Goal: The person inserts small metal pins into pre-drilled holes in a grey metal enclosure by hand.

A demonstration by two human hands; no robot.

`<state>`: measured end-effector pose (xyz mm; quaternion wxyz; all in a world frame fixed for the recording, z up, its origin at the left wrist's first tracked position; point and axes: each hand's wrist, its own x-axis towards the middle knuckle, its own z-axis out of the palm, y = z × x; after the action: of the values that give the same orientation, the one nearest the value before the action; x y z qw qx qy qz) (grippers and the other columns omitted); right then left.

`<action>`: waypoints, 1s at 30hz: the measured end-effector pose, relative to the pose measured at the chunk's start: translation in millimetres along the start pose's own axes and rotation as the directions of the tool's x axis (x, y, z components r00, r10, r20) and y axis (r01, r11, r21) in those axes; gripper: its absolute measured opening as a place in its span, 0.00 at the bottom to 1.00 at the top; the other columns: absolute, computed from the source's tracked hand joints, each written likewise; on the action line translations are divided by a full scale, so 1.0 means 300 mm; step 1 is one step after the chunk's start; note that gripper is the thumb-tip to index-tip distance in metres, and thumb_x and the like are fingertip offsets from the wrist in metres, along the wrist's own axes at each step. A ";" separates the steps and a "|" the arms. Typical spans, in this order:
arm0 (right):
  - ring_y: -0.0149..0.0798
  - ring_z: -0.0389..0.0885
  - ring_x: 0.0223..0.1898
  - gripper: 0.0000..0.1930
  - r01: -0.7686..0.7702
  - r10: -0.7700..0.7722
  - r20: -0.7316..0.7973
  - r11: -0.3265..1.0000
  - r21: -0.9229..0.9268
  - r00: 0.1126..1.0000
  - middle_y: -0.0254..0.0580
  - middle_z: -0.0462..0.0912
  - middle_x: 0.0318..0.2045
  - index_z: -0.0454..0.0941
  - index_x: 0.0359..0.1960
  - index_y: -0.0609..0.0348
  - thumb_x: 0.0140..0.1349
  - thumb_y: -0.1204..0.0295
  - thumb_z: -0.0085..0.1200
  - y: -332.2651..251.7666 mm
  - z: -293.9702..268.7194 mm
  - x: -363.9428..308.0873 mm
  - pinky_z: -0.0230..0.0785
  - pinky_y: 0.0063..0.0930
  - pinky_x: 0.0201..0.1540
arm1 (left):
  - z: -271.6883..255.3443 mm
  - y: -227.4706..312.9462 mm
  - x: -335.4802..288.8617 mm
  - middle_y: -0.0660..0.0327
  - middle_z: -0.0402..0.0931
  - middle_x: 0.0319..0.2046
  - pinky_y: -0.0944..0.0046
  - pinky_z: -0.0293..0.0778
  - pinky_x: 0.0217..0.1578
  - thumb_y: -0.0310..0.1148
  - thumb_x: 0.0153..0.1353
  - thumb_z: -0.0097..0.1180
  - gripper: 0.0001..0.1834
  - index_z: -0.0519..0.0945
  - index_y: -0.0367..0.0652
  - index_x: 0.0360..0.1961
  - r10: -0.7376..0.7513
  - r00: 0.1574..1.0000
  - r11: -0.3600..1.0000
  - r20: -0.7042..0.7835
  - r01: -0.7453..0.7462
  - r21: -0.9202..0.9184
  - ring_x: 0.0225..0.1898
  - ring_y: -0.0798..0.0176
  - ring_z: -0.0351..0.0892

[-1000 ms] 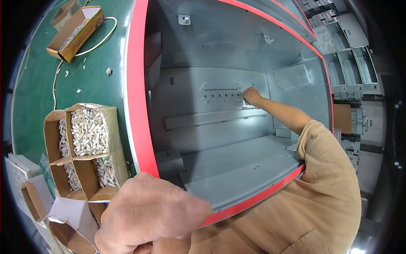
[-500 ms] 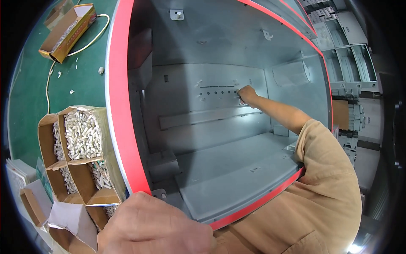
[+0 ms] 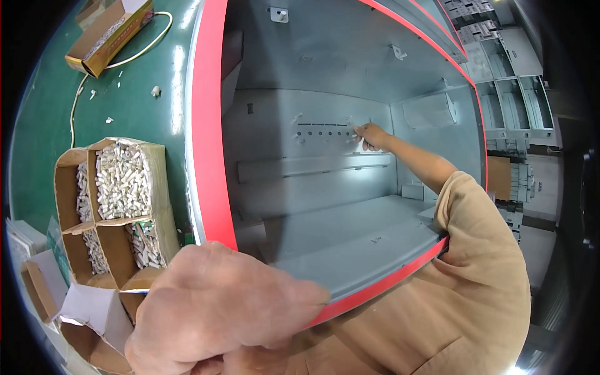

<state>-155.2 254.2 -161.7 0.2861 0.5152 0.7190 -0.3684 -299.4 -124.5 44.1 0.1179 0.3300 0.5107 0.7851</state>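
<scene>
Showing one open grey metal cabinet (image 3: 312,200), dull-sheened and edged in flat red, beside a green tabletop (image 3: 137,119), with at least six dark holes (image 3: 320,133) in a row inside. Bending the right hand (image 3: 374,137) at the row's right end and the left hand (image 3: 225,306) by the near left corner; being unable to tell how far closed, or on what, in either. Displaying countless white pieces (image 3: 122,181) in one divided carton (image 3: 114,240) and, farther off, one yellow box (image 3: 100,61).
</scene>
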 end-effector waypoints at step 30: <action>0.47 0.74 0.31 0.09 0.250 -0.526 0.041 0.334 -0.909 0.850 0.44 0.77 0.24 0.78 0.20 0.56 0.39 0.65 0.50 0.087 0.131 0.147 0.69 0.35 0.31 | -0.026 0.023 0.033 0.52 0.71 0.20 0.72 0.65 0.15 0.23 0.51 0.48 0.05 0.71 0.32 0.30 -0.066 0.996 0.993 0.064 0.072 -0.091 0.16 0.65 0.69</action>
<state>-142.6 250.4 -225.0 0.3178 0.1405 0.9344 0.0789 -310.7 -128.1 52.1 0.1758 0.3303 0.4808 0.7930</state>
